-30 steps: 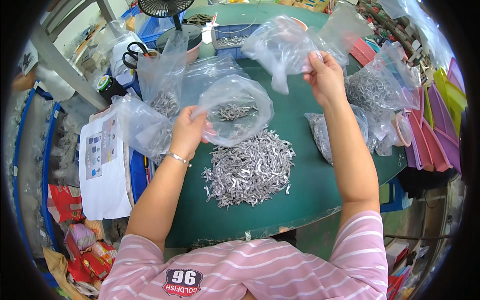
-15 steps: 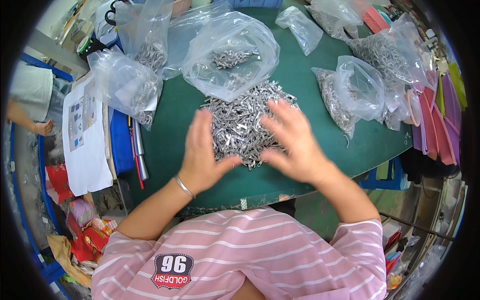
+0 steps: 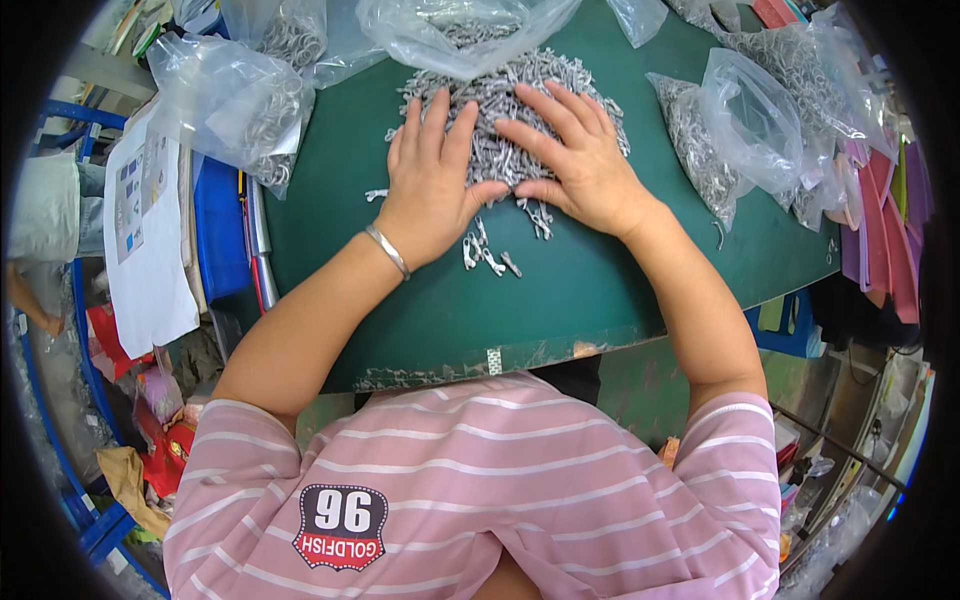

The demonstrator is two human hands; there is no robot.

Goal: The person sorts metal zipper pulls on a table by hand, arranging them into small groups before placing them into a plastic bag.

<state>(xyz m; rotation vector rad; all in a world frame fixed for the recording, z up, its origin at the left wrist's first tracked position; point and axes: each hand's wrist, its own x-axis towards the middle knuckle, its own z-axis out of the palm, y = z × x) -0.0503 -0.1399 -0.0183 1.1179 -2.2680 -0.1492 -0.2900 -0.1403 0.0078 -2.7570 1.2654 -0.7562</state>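
A wide heap of small grey metal clasps [image 3: 490,145] lies on the green tabletop, their exact kind hard to make out. My left hand [image 3: 430,180] rests on the heap's near left side, fingers spread and stretched forward. On the near right side, my right hand [image 3: 575,160] lies with its fingers spread too. Both thumbs point inward at the near edge, almost meeting. Several loose clasps [image 3: 485,250] are scattered nearer to me, below the thumbs. Behind the heap, a clear plastic bag [image 3: 450,55] holds more clasps; the top of the picture cuts it off.
Clear bags of metal parts stand at left [image 3: 235,105] and right [image 3: 750,120]. A printed sheet [image 3: 150,240], a blue folder [image 3: 220,230] and pens line the table's left side. Pink and purple sheets [image 3: 885,230] hang at right. Another person's hand [image 3: 50,322] shows at far left.
My hands have moved forward from the heap's sides onto it, and the heap sits farther from me. Several clasps now lie apart at its near side. The view has shifted.
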